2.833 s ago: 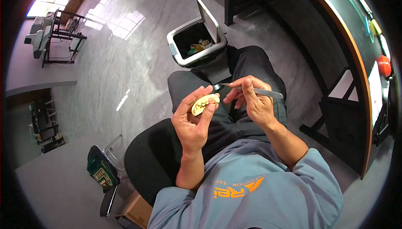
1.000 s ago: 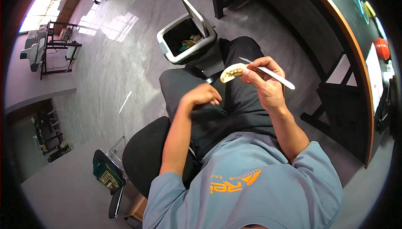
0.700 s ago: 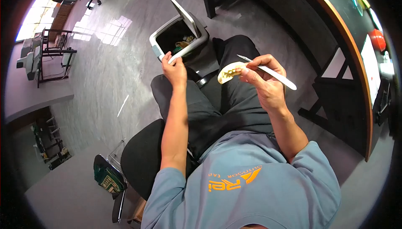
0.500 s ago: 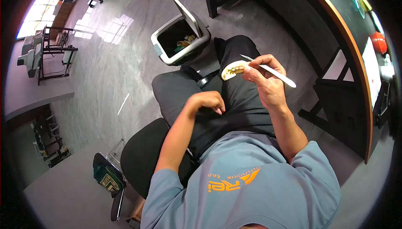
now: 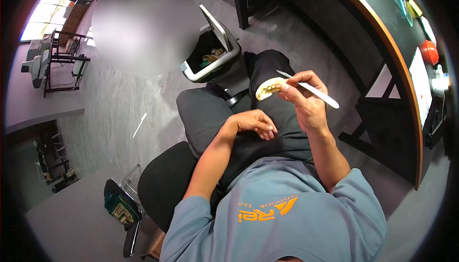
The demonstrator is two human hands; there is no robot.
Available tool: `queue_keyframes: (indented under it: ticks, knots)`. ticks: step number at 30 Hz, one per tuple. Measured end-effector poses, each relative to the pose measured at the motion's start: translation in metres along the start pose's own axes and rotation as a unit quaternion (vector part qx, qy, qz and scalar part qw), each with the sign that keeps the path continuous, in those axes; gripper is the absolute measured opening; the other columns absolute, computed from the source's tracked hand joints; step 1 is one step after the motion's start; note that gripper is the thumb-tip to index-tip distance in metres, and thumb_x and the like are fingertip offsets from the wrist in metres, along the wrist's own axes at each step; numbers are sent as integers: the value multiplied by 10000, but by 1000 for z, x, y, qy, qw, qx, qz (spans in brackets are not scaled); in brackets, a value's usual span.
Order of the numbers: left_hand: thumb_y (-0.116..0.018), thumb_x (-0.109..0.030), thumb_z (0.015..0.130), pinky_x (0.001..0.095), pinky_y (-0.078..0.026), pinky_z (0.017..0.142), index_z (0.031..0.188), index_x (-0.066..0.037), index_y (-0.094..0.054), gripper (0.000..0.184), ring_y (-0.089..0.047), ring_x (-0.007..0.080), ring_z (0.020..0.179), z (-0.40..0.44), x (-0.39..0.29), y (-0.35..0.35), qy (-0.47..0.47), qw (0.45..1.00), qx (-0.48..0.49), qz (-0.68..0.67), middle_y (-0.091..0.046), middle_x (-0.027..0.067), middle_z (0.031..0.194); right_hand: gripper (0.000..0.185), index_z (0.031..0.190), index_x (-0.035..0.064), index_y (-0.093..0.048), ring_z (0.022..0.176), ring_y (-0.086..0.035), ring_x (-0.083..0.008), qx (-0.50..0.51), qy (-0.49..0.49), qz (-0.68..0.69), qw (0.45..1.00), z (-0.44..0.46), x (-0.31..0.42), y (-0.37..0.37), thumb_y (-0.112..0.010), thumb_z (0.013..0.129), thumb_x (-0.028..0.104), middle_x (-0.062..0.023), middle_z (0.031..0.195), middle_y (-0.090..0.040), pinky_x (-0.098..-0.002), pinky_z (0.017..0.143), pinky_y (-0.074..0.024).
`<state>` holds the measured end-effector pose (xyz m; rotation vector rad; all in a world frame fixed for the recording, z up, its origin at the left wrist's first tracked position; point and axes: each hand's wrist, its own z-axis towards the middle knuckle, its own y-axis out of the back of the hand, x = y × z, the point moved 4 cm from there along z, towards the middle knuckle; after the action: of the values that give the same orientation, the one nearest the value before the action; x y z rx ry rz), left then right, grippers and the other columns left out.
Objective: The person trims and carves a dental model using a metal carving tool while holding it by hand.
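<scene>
My right hand [image 5: 308, 100] grips a pale yellow dental model [image 5: 266, 91] between thumb and fingers, above my right thigh. The same hand holds a slim silver knife-like tool [image 5: 322, 96], its pointed tip projecting past the model and its flat handle slanting down to the right. Resting over my lap, my left hand [image 5: 256, 122] has its fingers curled loosely together, with nothing visible in them; its palm is hidden.
An open bin [image 5: 210, 74] with rubbish inside stands on the floor beyond my knees. A blurred round patch covers part of the view beside it. At right is a dark desk with a wooden edge [image 5: 415, 118]; a chair [image 5: 125, 209] holding a green item stands lower left.
The model has passed from my left hand to my right, which keeps the tool. My left hand reached to the bin's rim, then came back to my lap.
</scene>
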<state>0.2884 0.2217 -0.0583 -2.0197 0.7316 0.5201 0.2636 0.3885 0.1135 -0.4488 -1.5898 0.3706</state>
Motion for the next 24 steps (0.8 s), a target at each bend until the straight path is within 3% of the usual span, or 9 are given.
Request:
queue_keyframes:
  ticks: [1, 2, 4, 5, 8, 12, 17, 20, 24]
  knots:
    - [-659, -203, 943, 395, -554, 970, 1176, 51, -696, 347, -708, 281, 1085, -3, -5, 14, -15, 997, -50, 62, -723, 229, 1141, 198, 1012, -15, -630, 871, -739, -180, 7, 4, 0, 1000, 0, 0, -1, -772, 875, -33, -146, 968, -731, -300, 785, -629]
    - [-701, -204, 919, 407, -523, 1012, 1216, 42, -679, 386, -675, 300, 1147, -13, -14, 67, -162, 922, -302, 179, -705, 241, 1176, 189, 1007, -19, -629, 855, -734, -174, 14, 7, -3, 1000, -2, 4, -7, -764, 877, -40, -148, 963, -733, -298, 781, -622]
    - [-801, -228, 842, 432, -435, 1105, 1294, 9, -644, 534, -577, 362, 1288, -55, -28, 103, -318, 554, -766, 74, -625, 260, 1319, 185, 1003, -20, -627, 840, -730, -169, 11, -8, -9, 1000, -8, 4, -8, -762, 877, -43, -146, 960, -734, -292, 775, -617]
    - [-835, -249, 808, 439, -401, 1129, 1326, 13, -615, 620, -539, 383, 1322, -91, -29, 127, -248, 458, -837, 167, -559, 266, 1410, 183, 1001, -21, -627, 833, -728, -167, 18, -9, -11, 1000, -4, 5, -12, -760, 877, -44, -145, 958, -734, -288, 772, -614]
    - [-711, -183, 949, 329, -466, 1015, 1253, 50, -656, 387, -640, 218, 1131, -159, -32, 158, -385, 556, -728, -114, -689, 163, 1231, 170, 983, -14, -626, 824, -725, -158, 12, -13, -5, 1000, -5, 2, -15, -756, 881, -50, -136, 931, -733, -280, 758, -609]
    - [-703, -93, 952, 251, -499, 789, 1069, 53, -720, 188, -641, 114, 850, -208, -21, 98, -375, 515, -770, 36, -725, 59, 963, 148, 1012, -1, -609, 891, -750, -198, 29, -20, -12, 999, -2, -17, -15, -717, 916, -36, -152, 976, -733, -304, 776, -637]
    - [-700, 17, 880, 239, -399, 573, 851, -2, -655, 57, -530, 79, 617, -220, -93, -119, -400, 522, -718, 225, -663, 41, 743, 143, 997, -3, -613, 778, -708, -159, 30, -50, -38, 998, -1, -23, -15, -725, 913, -30, -132, 916, -724, -304, 741, -606]
    - [-605, -28, 917, 312, -454, 550, 687, -8, -654, 236, -662, 210, 609, -224, -121, -214, -752, 515, -372, 178, -688, 109, 741, 153, 997, 1, -616, 794, -716, -163, 45, -59, -47, 996, 1, -24, -16, -734, 906, -31, -129, 909, -722, -300, 741, -611]
    - [-707, -150, 964, 300, -507, 721, 869, -49, -773, 154, -741, 200, 733, -239, -143, -260, -785, 534, -176, 258, -784, 109, 909, 158, 987, -16, -624, 782, -713, -159, 42, -47, -27, 998, -3, -20, -20, -751, 894, -31, -138, 896, -727, -292, 740, -605]
